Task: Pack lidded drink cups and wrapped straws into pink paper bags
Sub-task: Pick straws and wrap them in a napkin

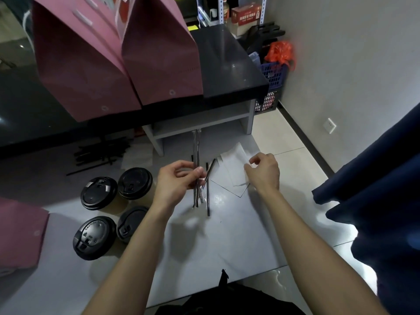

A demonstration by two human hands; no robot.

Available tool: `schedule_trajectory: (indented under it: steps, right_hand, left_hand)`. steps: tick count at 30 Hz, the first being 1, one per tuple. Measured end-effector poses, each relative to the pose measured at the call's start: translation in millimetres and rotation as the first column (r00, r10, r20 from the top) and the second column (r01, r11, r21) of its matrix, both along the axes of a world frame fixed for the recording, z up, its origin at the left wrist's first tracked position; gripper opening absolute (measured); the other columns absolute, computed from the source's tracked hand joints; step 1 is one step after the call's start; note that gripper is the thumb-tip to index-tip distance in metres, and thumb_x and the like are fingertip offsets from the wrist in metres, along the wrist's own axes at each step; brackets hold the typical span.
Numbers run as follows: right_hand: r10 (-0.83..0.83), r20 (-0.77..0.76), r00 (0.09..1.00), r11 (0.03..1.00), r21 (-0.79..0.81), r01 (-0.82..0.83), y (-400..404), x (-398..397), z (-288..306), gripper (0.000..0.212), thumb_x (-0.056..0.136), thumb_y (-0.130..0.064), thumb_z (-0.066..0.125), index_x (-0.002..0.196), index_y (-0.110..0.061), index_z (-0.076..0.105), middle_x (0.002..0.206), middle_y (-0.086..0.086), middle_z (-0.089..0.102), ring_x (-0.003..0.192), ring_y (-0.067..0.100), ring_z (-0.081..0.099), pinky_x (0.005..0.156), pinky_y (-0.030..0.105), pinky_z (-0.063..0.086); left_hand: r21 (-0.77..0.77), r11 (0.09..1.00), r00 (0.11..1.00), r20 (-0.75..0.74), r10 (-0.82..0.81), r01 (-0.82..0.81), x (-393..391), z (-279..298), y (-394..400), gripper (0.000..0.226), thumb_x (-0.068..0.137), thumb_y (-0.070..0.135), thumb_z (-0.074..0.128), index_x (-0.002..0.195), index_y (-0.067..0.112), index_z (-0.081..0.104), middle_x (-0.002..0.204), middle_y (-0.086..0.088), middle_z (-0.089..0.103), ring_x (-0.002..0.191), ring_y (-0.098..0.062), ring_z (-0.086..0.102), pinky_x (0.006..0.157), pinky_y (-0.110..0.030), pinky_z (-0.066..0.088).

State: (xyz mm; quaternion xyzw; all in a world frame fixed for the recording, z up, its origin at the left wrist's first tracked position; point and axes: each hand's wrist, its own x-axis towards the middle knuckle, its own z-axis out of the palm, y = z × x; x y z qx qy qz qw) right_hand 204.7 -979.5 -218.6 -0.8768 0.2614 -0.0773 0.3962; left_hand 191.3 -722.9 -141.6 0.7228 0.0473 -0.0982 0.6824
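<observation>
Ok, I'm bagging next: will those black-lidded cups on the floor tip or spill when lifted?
The four lidded cups stand upright and look paper-walled, so squeezing probably dents them. The lids appear seated, so spills seem unlikely if they stay level. How full they are cannot be seen, so their weight is uncertain.

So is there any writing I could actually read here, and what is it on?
"CAUTION": embossed on the black lid of the nearest cup; the letters after it are too blurred to read.
Red box on the back shelf: white printed characters, too small to read.
Bottle label beside it: unreadable.
Pink paper bags: print cut off, unreadable.
</observation>
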Motion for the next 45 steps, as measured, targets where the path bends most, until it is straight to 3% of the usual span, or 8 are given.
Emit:
schedule_trajectory:
  steps: [8, 14, 22, 29, 33, 37, 42, 45]
  right_hand:
    - [0.059, 0.203, 0.977, 0.970, 0.221, -0.105, 3.9, -19.8, 11.7, 0.027, 0.088, -0.009, 0.071, 0.110, -0.024, 0.072, 0.094, -0.008, 0.071, 0.088, 0.015, 0.066, 0.078, 0.026, 0.052]
    - [0.071, 0.294, 0.953, 0.896, 0.400, -0.190, -4.6, -19.0, 15.3, 0.021, 0.090, -0.010, 0.081, 0.107, -0.022, 0.080, 0.106, -0.007, 0.079, 0.100, 0.009, 0.072, 0.089, 0.023, 0.056]
    - [0.162, 0.015, 0.987, 0.986, 0.044, -0.163, -6.9, -22.1, -5.2, 0.022, 0.097, -0.023, 0.070, 0.114, -0.021, 0.085, 0.118, 0.002, 0.072, 0.110, 0.022, 0.068, 0.099, 0.033, 0.051]
    - [0.113, 0.094, 0.989, 0.984, 0.129, -0.125, -12.2, -35.9, 4.0, 0.012, 0.089, -0.017, 0.073, 0.091, -0.029, 0.077, 0.104, -0.008, 0.069, 0.097, 0.009, 0.065, 0.082, 0.023, 0.044]
    - [0.008, 0.183, 0.983, 0.950, 0.307, -0.065, -11.9, -36.5, 22.9, 0.008, 0.088, -0.017, 0.077, 0.086, -0.024, 0.075, 0.084, -0.011, 0.077, 0.073, -0.001, 0.068, 0.072, 0.020, 0.050]
    - [-0.172, 0.213, 0.962, 0.798, 0.602, 0.009, 1.9, -26.9, 42.1, 0.012, 0.089, -0.015, 0.083, 0.097, -0.012, 0.074, 0.085, 0.002, 0.077, 0.077, 0.016, 0.065, 0.073, 0.034, 0.052]
    - [-0.068, 0.222, 0.973, 0.594, 0.793, -0.140, 20.8, -24.5, 51.5, 0.020, 0.089, -0.014, 0.087, 0.100, -0.014, 0.071, 0.092, 0.005, 0.075, 0.089, 0.021, 0.067, 0.069, 0.036, 0.050]
    - [-0.008, 0.242, 0.970, 0.648, 0.740, -0.180, 31.4, -24.4, 48.5, 0.019, 0.087, -0.009, 0.088, 0.092, -0.016, 0.071, 0.086, 0.000, 0.076, 0.082, 0.014, 0.068, 0.070, 0.028, 0.051]
  left_hand:
    - [0.029, 0.999, 0.999, 0.002, 0.040, -0.040, 13.3, -14.0, -10.3, 0.013, 0.112, 0.014, 0.059, 0.113, 0.005, 0.068, 0.087, -0.008, 0.077, 0.072, -0.019, 0.068, 0.072, -0.032, 0.060]
    - [0.150, 0.988, 0.999, 0.034, 0.023, -0.028, 19.9, -15.8, -11.1, 0.008, 0.097, 0.031, 0.078, 0.099, 0.023, 0.076, 0.078, 0.012, 0.065, 0.065, -0.004, 0.052, 0.065, -0.025, 0.042]
    - [0.174, 0.985, 0.999, 0.039, -0.001, -0.006, 20.8, -21.8, -18.4, 0.006, 0.098, 0.014, 0.076, 0.096, 0.019, 0.078, 0.062, 0.021, 0.058, 0.053, -0.001, 0.044, 0.058, -0.026, 0.036]
    - [0.186, 0.982, 0.999, 0.041, -0.016, 0.008, 18.3, -27.6, -18.6, 0.003, 0.095, 0.022, 0.082, 0.096, 0.021, 0.079, 0.072, 0.012, 0.061, 0.053, 0.000, 0.046, 0.058, -0.023, 0.038]
    - [0.145, 0.989, 1.000, 0.013, -0.024, 0.021, 20.0, -25.1, -24.8, 0.021, 0.101, 0.043, 0.074, 0.098, 0.023, 0.078, 0.079, 0.008, 0.064, 0.058, -0.004, 0.047, 0.060, -0.025, 0.040]
    - [-0.194, 0.981, 0.985, -0.171, -0.004, -0.030, 19.1, -25.3, -34.8, 0.034, 0.117, 0.027, 0.047, 0.110, 0.004, 0.071, 0.085, -0.004, 0.061, 0.055, -0.009, 0.043, 0.048, -0.023, 0.037]
    - [-0.179, 0.982, 0.977, -0.214, 0.024, -0.064, 13.9, -28.5, -36.5, 0.034, 0.119, 0.026, 0.043, 0.103, 0.008, 0.067, 0.086, -0.008, 0.067, 0.058, -0.011, 0.049, 0.049, -0.024, 0.036]
    - [-0.257, 0.966, 0.972, -0.231, -0.031, -0.031, 13.3, -19.2, -30.7, 0.041, 0.107, 0.054, 0.060, 0.100, 0.016, 0.071, 0.077, 0.003, 0.061, 0.055, -0.009, 0.045, 0.049, -0.025, 0.028]
